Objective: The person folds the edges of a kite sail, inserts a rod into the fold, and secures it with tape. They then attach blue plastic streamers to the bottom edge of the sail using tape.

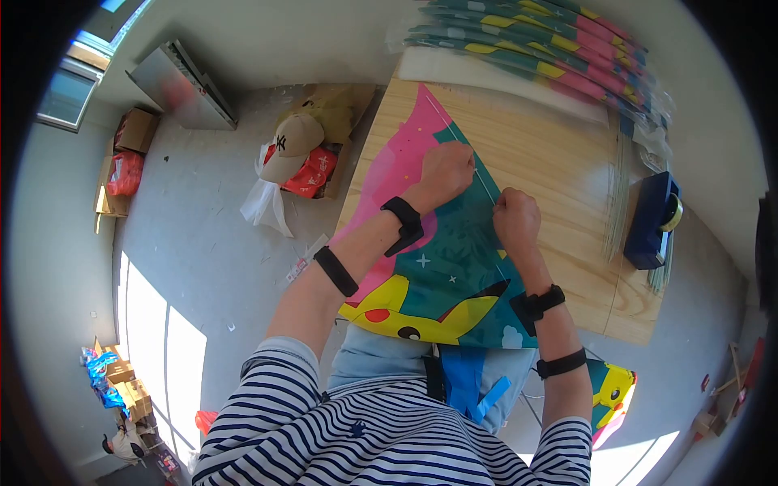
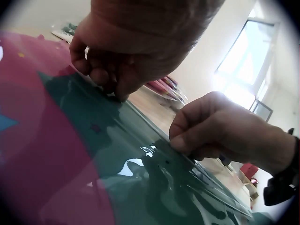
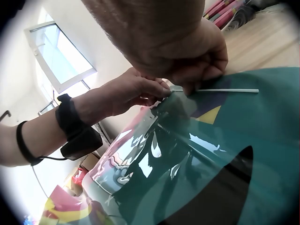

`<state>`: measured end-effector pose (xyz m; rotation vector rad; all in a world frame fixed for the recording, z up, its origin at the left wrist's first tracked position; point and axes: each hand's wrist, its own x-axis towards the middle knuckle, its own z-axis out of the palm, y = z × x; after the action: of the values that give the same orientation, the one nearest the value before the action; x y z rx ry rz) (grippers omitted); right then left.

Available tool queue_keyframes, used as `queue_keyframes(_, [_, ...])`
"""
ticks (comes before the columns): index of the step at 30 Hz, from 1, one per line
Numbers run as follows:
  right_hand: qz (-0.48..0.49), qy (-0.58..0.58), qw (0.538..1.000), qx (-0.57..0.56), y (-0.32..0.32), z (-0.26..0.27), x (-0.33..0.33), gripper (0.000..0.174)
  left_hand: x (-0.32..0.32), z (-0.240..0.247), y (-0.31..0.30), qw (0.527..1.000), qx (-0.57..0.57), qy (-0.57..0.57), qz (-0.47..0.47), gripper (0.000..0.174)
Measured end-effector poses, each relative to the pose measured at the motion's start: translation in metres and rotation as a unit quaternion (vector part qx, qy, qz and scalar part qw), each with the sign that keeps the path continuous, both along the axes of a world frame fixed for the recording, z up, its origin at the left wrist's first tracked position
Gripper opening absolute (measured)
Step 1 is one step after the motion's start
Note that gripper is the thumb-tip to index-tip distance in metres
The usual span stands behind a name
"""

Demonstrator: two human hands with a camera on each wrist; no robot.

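Observation:
A glossy plastic sheet (image 1: 458, 235), printed pink and green with a yellow cartoon face, lies over the front of the wooden table. Its outline tapers to a point at the far end, like a kite sail. A thin white rod (image 3: 234, 90) runs along its right-hand edge. My left hand (image 1: 444, 174) pinches the rod and edge partway down, fingers curled. Nearer to me, my right hand (image 1: 517, 219) pinches the same edge, thumb against curled fingers. Between the hands a stretch of rod shows, and the film wrinkles below it in the right wrist view.
Several similar printed pieces (image 1: 527, 49) are stacked at the table's back. A blue tape dispenser (image 1: 648, 219) stands on the right, beside a bundle of thin rods (image 1: 620, 186). Left of the wooden table (image 1: 559, 170), a cap (image 1: 293, 146) lies on a carton on the floor.

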<state>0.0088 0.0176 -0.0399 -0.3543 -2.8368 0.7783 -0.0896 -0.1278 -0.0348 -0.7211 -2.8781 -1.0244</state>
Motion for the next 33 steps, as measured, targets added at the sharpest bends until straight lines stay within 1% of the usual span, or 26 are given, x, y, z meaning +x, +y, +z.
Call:
queue_keyframes(1, [-0.002, -0.007, 1.000, -0.001, -0.0003, 0.0013, -0.0002, 0.007, 0.0000, 0.0009, -0.0006, 1.000, 0.003, -0.018, -0.009, 0.008])
queue_keyframes(6, [0.000, 0.000, 1.000, -0.003, 0.0010, -0.0005, 0.0000, 0.007, 0.0022, -0.0040, 0.0041, 1.000, -0.001, -0.005, 0.008, 0.008])
queue_keyframes(8, [0.000, -0.035, 0.999, -0.008, 0.0012, 0.0008, -0.0008, 0.007, 0.0010, -0.0041, 0.0040, 1.000, -0.005, 0.003, 0.012, 0.008])
queue_keyframes(9, [0.001, -0.034, 0.999, -0.009, 0.0012, 0.0000, -0.0013, 0.007, 0.0011, -0.0035, 0.0040, 1.000, -0.006, -0.004, 0.014, 0.008])
queue_keyframes(11, [0.018, -0.031, 0.998, 0.042, 0.0017, -0.0020, -0.0010, 0.007, 0.0025, -0.0030, 0.0044, 1.000, -0.008, -0.010, 0.016, 0.008])
queue_keyframes(12, [0.020, -0.030, 0.998, 0.041, 0.0019, -0.0018, -0.0007, 0.007, 0.0028, -0.0040, 0.0048, 1.000, -0.004, -0.004, 0.016, 0.009])
queue_keyframes(14, [0.025, -0.045, 0.995, 0.081, 0.0011, -0.0005, -0.0010, 0.008, 0.0025, -0.0049, 0.0047, 1.000, 0.000, 0.005, 0.020, 0.009])
queue_keyframes(17, [0.026, -0.040, 0.995, 0.090, 0.0012, 0.0035, 0.0003, 0.007, 0.0043, -0.0046, 0.0047, 0.999, 0.006, 0.035, 0.020, 0.009])
queue_keyframes(26, [0.001, -0.059, 0.997, 0.055, 0.0052, 0.0052, -0.0016, 0.009, 0.0029, -0.0048, 0.0066, 1.000, 0.008, 0.010, 0.016, 0.009])
queue_keyframes(28, [0.000, -0.061, 0.997, 0.056, 0.0050, 0.0058, -0.0016, 0.009, 0.0028, -0.0056, 0.0052, 0.999, 0.032, 0.018, 0.011, 0.009])
queue_keyframes(33, [-0.008, -0.069, 0.996, 0.060, 0.0047, 0.0073, -0.0008, 0.010, 0.0004, -0.0060, 0.0040, 0.999, 0.037, -0.005, 0.007, 0.009])
